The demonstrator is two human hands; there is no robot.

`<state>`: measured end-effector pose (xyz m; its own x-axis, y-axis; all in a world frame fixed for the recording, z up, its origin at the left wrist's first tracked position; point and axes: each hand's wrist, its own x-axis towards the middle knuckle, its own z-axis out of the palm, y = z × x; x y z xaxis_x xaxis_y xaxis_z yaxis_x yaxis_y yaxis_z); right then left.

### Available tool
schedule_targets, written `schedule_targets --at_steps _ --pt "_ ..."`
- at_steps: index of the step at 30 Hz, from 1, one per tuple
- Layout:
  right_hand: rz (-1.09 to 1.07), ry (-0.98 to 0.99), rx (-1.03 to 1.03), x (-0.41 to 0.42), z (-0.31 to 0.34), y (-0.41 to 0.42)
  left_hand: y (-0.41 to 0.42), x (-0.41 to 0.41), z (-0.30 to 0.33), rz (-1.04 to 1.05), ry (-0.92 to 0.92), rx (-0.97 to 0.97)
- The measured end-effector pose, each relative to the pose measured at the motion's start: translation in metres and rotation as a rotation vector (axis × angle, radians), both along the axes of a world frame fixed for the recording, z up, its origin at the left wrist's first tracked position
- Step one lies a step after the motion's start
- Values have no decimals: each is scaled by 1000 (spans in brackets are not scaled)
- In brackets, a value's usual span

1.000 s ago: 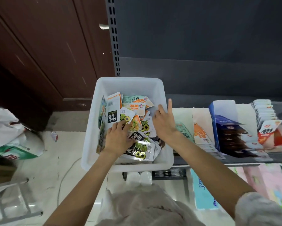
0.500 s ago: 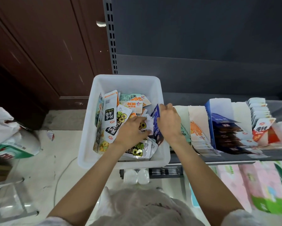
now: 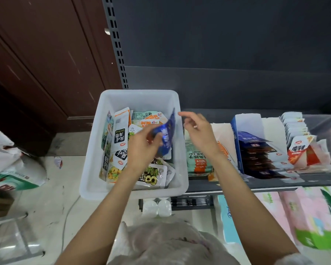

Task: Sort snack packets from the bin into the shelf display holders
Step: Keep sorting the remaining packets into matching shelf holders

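A white plastic bin [image 3: 92, 169] at the shelf's left end holds several mixed snack packets. My left hand [image 3: 143, 148] is raised over the bin and grips a blue packet [image 3: 167, 134], which stands tilted on edge above the pile. My right hand [image 3: 199, 131] hovers just right of the bin's rim, fingers loosely spread and blurred, holding nothing. To the right on the shelf stand the display holders: a blue box [image 3: 237, 134] with dark blue packets, a white one [image 3: 218, 131] with orange packets, and a teal stack [image 3: 198, 159] under my right wrist.
A red-and-white packet holder [image 3: 300, 148] and a row of white packets [image 3: 294, 125] fill the shelf's right end. Tissue packs [image 3: 311, 217] lie on the lower level. Plastic bags [image 3: 9, 165] sit on the floor at left, by a brown door [image 3: 46, 64].
My right hand pulled a blue packet up from the bin's right side and let it go; my left hand now grips it, lifted above the pile.
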<state>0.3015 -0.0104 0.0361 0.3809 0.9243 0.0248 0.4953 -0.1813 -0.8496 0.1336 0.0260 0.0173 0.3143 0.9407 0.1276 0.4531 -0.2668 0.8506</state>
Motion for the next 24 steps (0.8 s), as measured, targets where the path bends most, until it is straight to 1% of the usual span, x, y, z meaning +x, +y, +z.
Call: schedule_targets --at_steps 2,5,7,8,10,13,15,16,17,18,20,22,24 --pt "115 -86 19 2 6 -1 14 -10 11 -20 -84 -147" --pt "310 -98 40 -2 14 1 27 -18 29 -191 -124 -210" --pt "403 -65 20 -7 20 2 30 -17 41 -306 -135 -232" --pt "405 1 3 -8 22 2 31 -17 46 -337 -157 -250" --pt "315 138 -5 -9 25 -1 32 -14 51 -322 -242 -271" --pt "84 358 63 3 26 -14 29 -3 51 -209 -341 -288" --pt "-57 568 168 17 31 -31 22 16 52 -260 -371 -342" --pt "-101 646 222 27 34 -42 16 29 51 -322 -357 -352" --pt "-140 679 263 37 37 -52 11 46 49 -388 -312 -313" --pt "-184 667 297 49 40 -64 5 65 47 -439 -262 -239" --pt "-303 542 385 78 45 -88 -6 109 46 -494 -215 -73" --pt "-415 319 495 111 50 -112 -16 151 45 -517 -189 78" --pt "-466 47 514 139 55 -134 -24 186 40 -536 -135 208"
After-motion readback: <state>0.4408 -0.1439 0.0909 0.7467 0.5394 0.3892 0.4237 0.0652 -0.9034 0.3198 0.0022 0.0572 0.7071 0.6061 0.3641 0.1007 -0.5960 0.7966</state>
